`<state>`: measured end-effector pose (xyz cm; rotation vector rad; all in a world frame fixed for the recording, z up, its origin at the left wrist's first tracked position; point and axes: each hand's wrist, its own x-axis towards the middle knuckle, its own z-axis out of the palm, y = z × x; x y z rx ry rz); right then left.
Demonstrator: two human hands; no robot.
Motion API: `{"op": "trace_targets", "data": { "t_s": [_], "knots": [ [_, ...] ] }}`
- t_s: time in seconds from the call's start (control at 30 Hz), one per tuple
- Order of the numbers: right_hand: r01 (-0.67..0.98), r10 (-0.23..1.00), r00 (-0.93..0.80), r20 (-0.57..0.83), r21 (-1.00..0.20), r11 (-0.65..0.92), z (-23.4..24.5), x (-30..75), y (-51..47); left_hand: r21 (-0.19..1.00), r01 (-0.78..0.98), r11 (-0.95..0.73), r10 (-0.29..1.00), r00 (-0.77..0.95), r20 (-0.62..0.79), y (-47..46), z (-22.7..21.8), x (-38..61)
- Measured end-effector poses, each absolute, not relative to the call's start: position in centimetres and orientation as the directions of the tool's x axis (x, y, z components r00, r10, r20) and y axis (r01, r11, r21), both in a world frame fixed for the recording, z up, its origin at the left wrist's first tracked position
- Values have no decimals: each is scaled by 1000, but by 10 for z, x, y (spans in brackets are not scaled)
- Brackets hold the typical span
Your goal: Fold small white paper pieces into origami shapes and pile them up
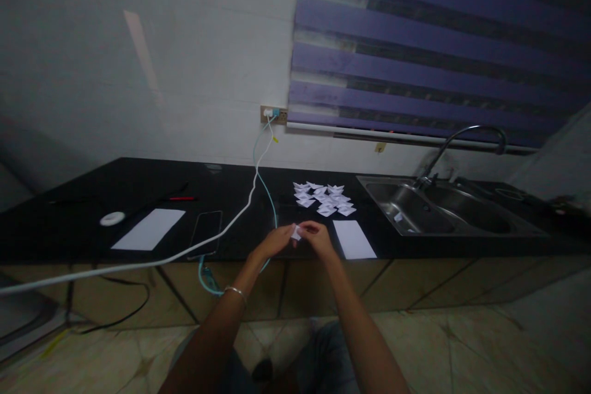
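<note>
1. Two bare hands meet at lower center of the frame, the left hand [276, 241] and right hand [318, 236] pinching a small folded paper [296, 233] between them, the fingers of both clamped on it.
2. The paper is held at the front edge of a black desk [231, 192]; a bracelet [236, 290] circles the left wrist.
3. Just beyond, right of center, folded white paper shapes [323, 198] sit in a close cluster.
4. A white sheet [354, 239] lies near the right hand, short of the steel sink [379, 202] at right.
5. At left, a phone [206, 229] lies beside a second sheet [150, 229], a white roll [112, 219] near it.
6. A white cable [237, 217] crosses the phone.
</note>
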<state>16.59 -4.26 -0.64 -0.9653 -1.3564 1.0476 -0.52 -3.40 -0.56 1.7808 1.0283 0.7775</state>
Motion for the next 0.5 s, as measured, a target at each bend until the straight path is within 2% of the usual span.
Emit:
{"op": "trace_targets", "data": {
  "t_s": [0.2, 0.33, 0.5],
  "knots": [
    [-25, 951, -107, 290, -957, 289, -4, 164, -45, 775, 466, -427, 858, 481, 183, -34, -10, -3],
    [-9, 948, -119, 295, -955, 297, -7, 163, -42, 745, 444, -497, 833, 485, 267, -37, -8, -3],
    [2, 950, -110, 291, -956, 293, -9, 160, -40, 722, 456, -519, 830, 471, 299, -37, -8, -4]
  ]
}}
